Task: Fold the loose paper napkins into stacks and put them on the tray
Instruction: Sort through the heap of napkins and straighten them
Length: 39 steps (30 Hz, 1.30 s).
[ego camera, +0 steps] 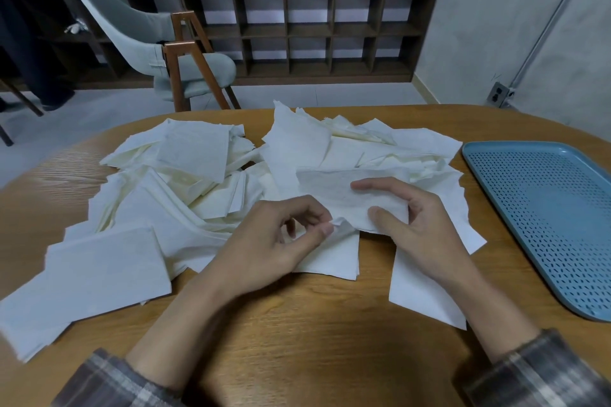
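Several loose white paper napkins [198, 175] lie spread over the wooden table [297, 334], from the left edge to near the tray. One thin napkin [334, 190] lies on top in the middle. My left hand [281, 241] pinches its near corner, curled up between thumb and forefinger. My right hand [413, 225] rests on the same napkin, with the thumb and fingers holding its right end. The blue perforated tray [545, 208] sits at the right and holds nothing.
A stack of napkins [102, 261] lies at the near left. A single napkin [423, 291] sticks out under my right forearm. Beyond the table stand a grey chair [148, 40] and a dark wooden shelf [314, 30] with potted plants.
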Available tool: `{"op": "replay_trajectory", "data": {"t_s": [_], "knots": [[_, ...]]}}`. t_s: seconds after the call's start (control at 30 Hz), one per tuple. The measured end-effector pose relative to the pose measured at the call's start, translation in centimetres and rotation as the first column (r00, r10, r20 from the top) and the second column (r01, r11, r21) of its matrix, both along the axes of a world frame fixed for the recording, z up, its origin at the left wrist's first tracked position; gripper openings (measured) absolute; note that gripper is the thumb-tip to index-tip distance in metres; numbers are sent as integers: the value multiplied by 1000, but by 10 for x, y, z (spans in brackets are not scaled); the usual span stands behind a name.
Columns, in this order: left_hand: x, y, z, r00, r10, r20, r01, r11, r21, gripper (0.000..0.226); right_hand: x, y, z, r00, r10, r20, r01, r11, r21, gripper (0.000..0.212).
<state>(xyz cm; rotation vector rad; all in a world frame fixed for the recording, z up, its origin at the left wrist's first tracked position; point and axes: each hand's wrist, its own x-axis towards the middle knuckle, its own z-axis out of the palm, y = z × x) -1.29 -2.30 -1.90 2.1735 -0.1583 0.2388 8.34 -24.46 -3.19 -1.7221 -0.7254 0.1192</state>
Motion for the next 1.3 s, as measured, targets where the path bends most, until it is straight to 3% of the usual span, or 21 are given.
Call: {"op": "replay_trajectory", "data": {"t_s": [0.3, 0.43, 0.57, 0.77, 1.07, 1.2, 1.3], "knots": [[-1, -4, 1, 992, 62, 109, -53, 995, -86, 8, -9, 3, 3, 997, 59, -41, -62, 995, -74, 24], [-2, -6, 1, 989, 57, 136, -42, 993, -112, 12, -10, 3, 5, 985, 96, -141, -108, 991, -75, 31], [-2, -9, 4, 973, 153, 175, -122, 977, -173, 16, -9, 5, 6, 992, 56, -112, -62, 997, -46, 11], [0, 0, 9, 968, 242, 65, -211, 927, -310, 40, 4, -3, 6, 970, -99, -222, 124, 987, 105, 28], [1, -5, 7, 966, 257, -10, -243, 897, -370, 40, -12, 6, 9, 942, 93, -323, -70, 994, 81, 39], [3, -8, 4, 968, 251, -12, -238, 901, -362, 40, -11, 9, 7, 958, 66, -278, -51, 997, 59, 34], [5, -9, 1, 965, 261, 3, -244, 905, -349, 39, -10, 10, 4, 977, 52, -206, -45, 998, 36, 45]]}}
